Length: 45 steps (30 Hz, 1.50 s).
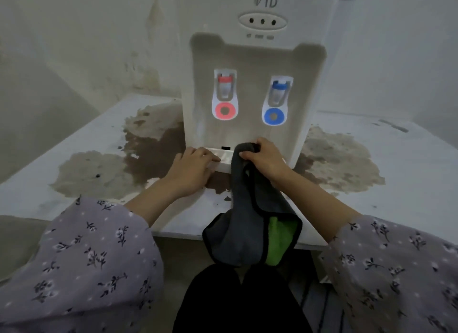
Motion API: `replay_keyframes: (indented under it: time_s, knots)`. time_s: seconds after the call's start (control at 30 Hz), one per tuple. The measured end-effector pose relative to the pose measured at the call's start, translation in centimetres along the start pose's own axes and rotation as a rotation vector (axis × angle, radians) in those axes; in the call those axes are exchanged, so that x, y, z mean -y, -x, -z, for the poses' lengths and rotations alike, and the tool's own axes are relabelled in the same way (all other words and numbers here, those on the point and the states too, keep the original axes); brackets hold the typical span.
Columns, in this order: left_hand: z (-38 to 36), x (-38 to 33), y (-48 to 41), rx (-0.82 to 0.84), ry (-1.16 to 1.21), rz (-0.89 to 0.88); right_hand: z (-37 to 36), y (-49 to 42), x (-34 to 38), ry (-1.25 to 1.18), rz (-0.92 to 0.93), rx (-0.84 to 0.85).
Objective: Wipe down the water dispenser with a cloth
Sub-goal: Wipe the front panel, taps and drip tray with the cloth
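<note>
A dark grey microfibre cloth with black edging and a green patch is gripped at its top end in the right hand, whose fingers are curled tightly round the bunched fabric. The rest of the cloth is left hanging below that hand, past the front edge of the stained white counter. The left hand is laid with its fingers fairly straight on the left part of the pale, narrow drip tray ledge, and nothing is held in it.

The white plastic countertop water dispenser stands directly beyond both hands, its recessed front rising above them. The ledge's long axis runs sideways, from the cloth-holding hand towards the other hand. The bare stretch of ledge lies just to the left of the right hand, so a sideways stroke is judged likely to be called for. The blue tap is above the right hand, which is nearer to it; the red tap is up and to its left.
</note>
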State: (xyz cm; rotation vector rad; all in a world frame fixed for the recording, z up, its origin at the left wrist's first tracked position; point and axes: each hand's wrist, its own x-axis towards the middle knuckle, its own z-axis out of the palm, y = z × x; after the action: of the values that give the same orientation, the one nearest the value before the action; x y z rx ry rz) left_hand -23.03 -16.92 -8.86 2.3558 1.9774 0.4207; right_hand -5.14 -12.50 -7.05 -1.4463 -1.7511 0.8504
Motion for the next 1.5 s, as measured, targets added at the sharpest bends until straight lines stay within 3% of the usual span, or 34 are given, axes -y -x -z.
replay_keyframes:
  time_s: [0.3,0.53,0.77,0.93,1.23,1.37,1.5]
  knots:
    - [-1.0,2.4,0.3,-0.281,-0.072,-0.098,-2.7,-3.5,1.5,0.111,0.245,-0.069]
    - [-1.4,3.0,0.4,-0.365,-0.086,-0.057,-4.9,-3.8,2.0,0.490,0.673,-0.082]
    - [-2.2,3.8,0.4,-0.466,-0.086,-0.063,-5.9,-5.6,1.8,0.819,0.841,0.025]
    - [-2.4,3.8,0.2,-0.501,-0.047,-0.063,-4.7,-6.2,3.2,0.902,0.840,0.225]
    - [-2.7,4.0,-0.3,-0.571,-0.064,-0.058,-5.4,-5.4,2.8,0.697,0.747,0.333]
    - [-2.7,4.1,-0.4,-0.587,-0.070,-0.077,-5.9,-5.2,3.3,0.550,0.627,0.324]
    - [-2.5,4.2,-0.3,-0.620,-0.030,-0.094,-5.9,-5.2,3.9,0.382,0.499,0.434]
